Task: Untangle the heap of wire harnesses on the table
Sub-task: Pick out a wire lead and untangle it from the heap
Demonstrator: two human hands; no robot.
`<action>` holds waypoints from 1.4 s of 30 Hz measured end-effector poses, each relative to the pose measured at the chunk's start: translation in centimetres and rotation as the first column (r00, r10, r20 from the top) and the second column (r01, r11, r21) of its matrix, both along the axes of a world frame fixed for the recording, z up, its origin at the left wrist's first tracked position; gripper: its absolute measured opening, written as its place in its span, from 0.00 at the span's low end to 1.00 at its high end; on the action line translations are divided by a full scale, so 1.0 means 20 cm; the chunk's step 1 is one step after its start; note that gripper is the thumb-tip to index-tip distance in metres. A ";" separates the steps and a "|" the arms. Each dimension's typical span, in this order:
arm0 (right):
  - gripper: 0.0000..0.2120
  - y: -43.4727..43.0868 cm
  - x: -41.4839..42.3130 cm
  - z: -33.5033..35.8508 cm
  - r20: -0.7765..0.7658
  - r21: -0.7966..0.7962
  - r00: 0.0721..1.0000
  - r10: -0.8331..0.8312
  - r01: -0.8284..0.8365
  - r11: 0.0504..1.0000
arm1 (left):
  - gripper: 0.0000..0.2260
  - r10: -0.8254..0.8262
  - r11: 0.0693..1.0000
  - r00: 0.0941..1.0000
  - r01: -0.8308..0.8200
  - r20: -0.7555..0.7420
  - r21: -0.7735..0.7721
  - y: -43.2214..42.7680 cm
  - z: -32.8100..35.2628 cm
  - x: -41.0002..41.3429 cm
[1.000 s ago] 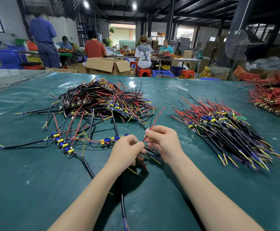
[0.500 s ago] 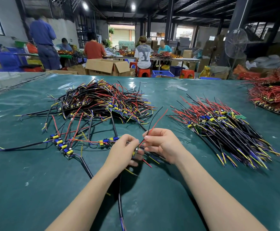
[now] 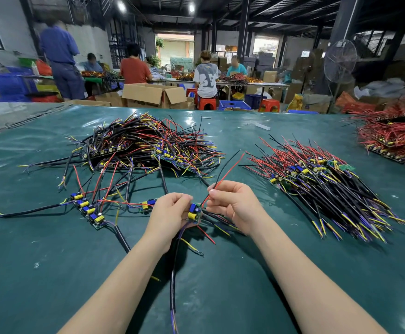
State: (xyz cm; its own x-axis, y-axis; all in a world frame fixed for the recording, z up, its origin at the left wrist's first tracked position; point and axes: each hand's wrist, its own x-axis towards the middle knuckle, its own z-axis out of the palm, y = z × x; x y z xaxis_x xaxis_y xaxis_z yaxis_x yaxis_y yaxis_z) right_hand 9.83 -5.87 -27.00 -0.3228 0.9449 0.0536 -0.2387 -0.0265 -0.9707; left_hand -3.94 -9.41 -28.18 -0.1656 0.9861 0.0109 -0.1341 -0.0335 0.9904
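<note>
A tangled heap of black, red and yellow wire harnesses lies on the green table at the back left. My left hand grips one small circuit board with a blue part and a yellow capacitor; its thick black cable trails toward me. My right hand pinches that board's thin red and black wires, which stick up and away to the right. A strip of joined boards lies to the left of my hands.
A sorted, aligned pile of harnesses lies at the right. A red-wired heap sits at the far right edge. Cardboard boxes, stools and several seated and standing people are beyond the table's far edge.
My hands have drawn slightly apart, and the small board with its blue and yellow parts now shows between them. The red and black wires have swung further out to the right.
</note>
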 end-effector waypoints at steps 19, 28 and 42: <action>0.08 -0.01 0.00 0.00 -0.079 -0.002 0.997 -0.001 0.000 1.000 | 0.11 -0.021 1.000 1.000 0.021 0.006 -0.006 -0.02 0.01 0.02; 0.12 -0.01 -0.03 -0.01 -0.007 0.121 0.995 -0.095 0.095 0.988 | 0.06 -0.100 0.995 0.995 0.100 -0.004 -0.024 -0.01 0.00 -0.01; 0.12 0.00 -0.03 0.02 -0.055 0.189 0.934 -0.353 0.357 0.915 | 0.09 -0.028 0.999 0.966 0.022 -0.259 -0.023 -0.01 0.00 0.02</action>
State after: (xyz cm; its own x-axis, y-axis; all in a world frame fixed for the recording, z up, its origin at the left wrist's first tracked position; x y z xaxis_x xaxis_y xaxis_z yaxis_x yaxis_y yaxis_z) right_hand 9.23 -5.92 -26.70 0.0353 0.9678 0.2492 -0.2164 0.2509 -0.9435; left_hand -3.58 -9.64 -28.27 -0.1349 0.9904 0.0306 0.1265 -0.0134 0.9919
